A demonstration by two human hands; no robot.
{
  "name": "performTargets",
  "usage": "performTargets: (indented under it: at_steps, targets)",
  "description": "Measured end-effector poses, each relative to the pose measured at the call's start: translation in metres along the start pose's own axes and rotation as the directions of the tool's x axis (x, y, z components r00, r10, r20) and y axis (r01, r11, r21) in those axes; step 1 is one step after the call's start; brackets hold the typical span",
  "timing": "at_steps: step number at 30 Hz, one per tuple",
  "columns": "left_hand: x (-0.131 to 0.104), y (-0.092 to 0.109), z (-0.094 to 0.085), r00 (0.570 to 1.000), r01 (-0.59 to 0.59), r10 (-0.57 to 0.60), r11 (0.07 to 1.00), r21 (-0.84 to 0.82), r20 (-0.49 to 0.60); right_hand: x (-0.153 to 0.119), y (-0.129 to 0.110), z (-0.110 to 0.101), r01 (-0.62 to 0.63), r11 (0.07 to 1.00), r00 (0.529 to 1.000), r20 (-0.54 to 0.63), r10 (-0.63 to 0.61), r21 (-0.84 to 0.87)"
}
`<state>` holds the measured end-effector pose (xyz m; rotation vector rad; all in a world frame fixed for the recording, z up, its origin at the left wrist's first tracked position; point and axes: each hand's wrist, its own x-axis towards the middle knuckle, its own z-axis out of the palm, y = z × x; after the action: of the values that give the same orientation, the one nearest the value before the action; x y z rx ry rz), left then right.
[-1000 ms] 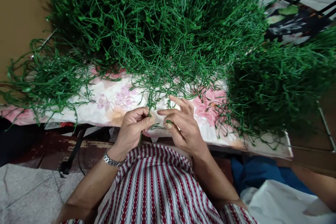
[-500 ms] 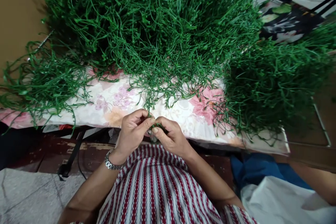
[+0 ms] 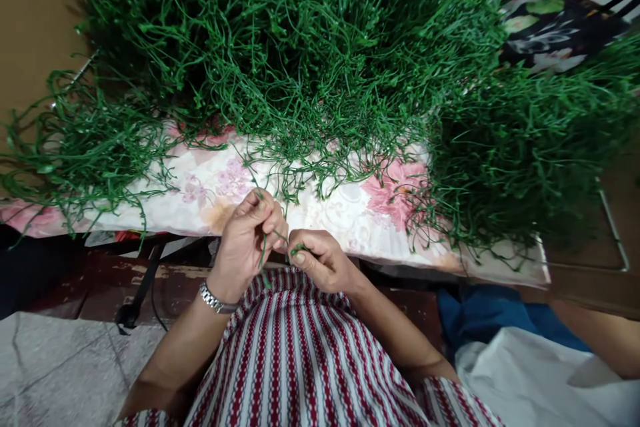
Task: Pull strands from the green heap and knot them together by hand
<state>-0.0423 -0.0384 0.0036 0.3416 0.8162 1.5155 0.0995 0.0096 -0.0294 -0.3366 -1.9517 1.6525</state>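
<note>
Green stem (image 3: 263,252), slim, pinched in the left hand (image 3: 249,230) by the floral cloth's (image 3: 345,217) near edge, right hand (image 3: 321,261) gripping green strands (image 3: 303,248) beside; I judge it light, pliable, best held mid-length.

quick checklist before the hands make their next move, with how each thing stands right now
1. Left hand has a hold on a green strand: ok, the strand hangs down by its fingers.
2. Right hand is closed on green pieces: ok, they show at its thumb.
3. Number of pieces in the right hand: cannot tell, fingers cover them.
4. Large green heap in front of both hands: ok, its edge spreads onto the floral cloth.
5. Watch apart from the hanging strand: ok.
</note>
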Motion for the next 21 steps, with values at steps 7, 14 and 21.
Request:
performTargets:
  at_steps: [7,14,21]
  targets:
    - [-0.001,-0.008,0.0,0.987,-0.123,0.148,0.943,0.308,-0.058,0.009,-0.008,-0.015,-0.009,0.995,0.97,-0.241,-0.015,-0.098]
    - [-0.003,-0.033,-0.004,0.927,-0.229,0.356,0.781,0.581,-0.115,0.006,-0.009,0.008,-0.241,0.936,0.948,-0.267,0.171,-0.257]
    - [0.0,-0.037,-0.001,0.847,-0.365,0.532,0.583,0.726,-0.002,0.002,-0.004,0.017,-0.217,0.877,0.945,-0.317,0.079,-0.428]
